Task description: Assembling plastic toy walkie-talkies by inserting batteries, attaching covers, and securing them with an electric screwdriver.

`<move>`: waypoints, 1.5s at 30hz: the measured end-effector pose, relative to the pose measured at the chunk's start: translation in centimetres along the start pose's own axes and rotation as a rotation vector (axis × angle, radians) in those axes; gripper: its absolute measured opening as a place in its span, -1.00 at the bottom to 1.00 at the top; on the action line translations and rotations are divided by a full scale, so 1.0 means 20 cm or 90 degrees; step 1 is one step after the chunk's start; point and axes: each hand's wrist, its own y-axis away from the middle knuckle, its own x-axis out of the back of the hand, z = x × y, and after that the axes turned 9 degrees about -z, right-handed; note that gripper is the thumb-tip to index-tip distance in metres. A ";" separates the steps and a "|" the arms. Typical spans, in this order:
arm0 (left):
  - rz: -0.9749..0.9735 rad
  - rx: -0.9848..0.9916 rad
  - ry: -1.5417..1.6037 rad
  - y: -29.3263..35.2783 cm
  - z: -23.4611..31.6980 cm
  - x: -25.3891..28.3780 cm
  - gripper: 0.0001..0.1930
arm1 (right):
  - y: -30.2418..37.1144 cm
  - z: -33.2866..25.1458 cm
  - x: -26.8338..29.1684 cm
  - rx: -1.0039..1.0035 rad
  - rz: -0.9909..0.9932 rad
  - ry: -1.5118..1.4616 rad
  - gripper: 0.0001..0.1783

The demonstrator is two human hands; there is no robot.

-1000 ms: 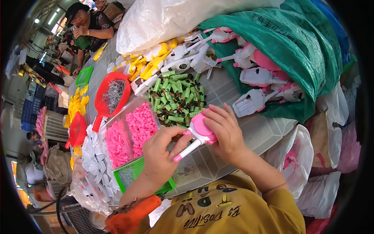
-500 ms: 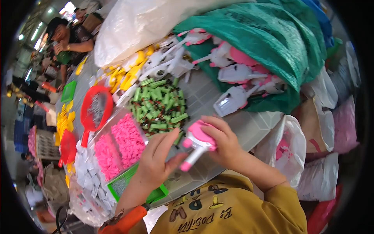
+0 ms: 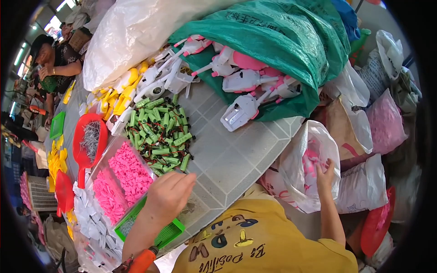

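My left hand hovers above the table's near edge, beside the heap of green battery packs with wires. Its fingers are bent and pressed together; their undersides are hidden. To the right, my right hand is at the mouth of a white plastic bag, thumb and fingers apart. Pink-and-white plastic parts lie inside that bag, next to the fingertips. Under my left forearm is a green tray. An orange-and-black tool shows by the left wrist.
A green sack spills white-and-pink toys onto the table. On the left are a red scoop of screws, a clear box of pink pieces and yellow parts. Filled bags crowd the right. Another person sits far left.
My right hand has moved right, from over the table to the white bag, and has let go of the pink-and-white toy. My left hand's fingers have closed together. The view has shifted.
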 end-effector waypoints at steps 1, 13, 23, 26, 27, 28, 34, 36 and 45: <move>0.001 -0.002 -0.001 -0.01 0.00 0.00 -0.68 | 0.01 -0.01 -0.01 0.071 0.041 -0.001 -0.40; -0.055 -0.076 -0.037 0.00 0.02 -0.15 -0.74 | -0.04 -1.69 -0.46 0.214 -0.082 0.258 -0.22; -0.042 0.036 -0.069 0.15 -0.07 -0.10 -0.66 | -0.03 -1.64 -0.66 0.318 -0.318 -0.018 -0.51; 0.019 0.123 -0.126 0.16 -0.11 0.01 -0.72 | 0.05 -1.60 -0.70 0.365 -0.320 -0.150 -0.49; 0.102 0.189 -0.174 0.17 -0.13 0.03 -0.76 | 0.08 -1.60 -0.72 0.410 -0.268 -0.088 -0.44; 0.177 0.208 -0.177 0.18 -0.17 0.06 -0.77 | 0.12 -1.61 -0.72 0.454 -0.213 -0.026 -0.38; 0.240 0.298 -0.080 0.16 -0.25 0.12 -0.81 | 0.19 -1.67 -0.73 0.398 -0.281 0.034 -0.37; 0.178 0.205 -0.066 0.16 -0.29 0.06 -0.81 | 0.20 -1.65 -0.72 0.375 -0.295 0.008 -0.40; 0.141 0.438 -0.251 0.06 -0.22 -0.12 -0.81 | 0.24 -1.55 -0.62 -0.105 -0.630 -0.908 -0.37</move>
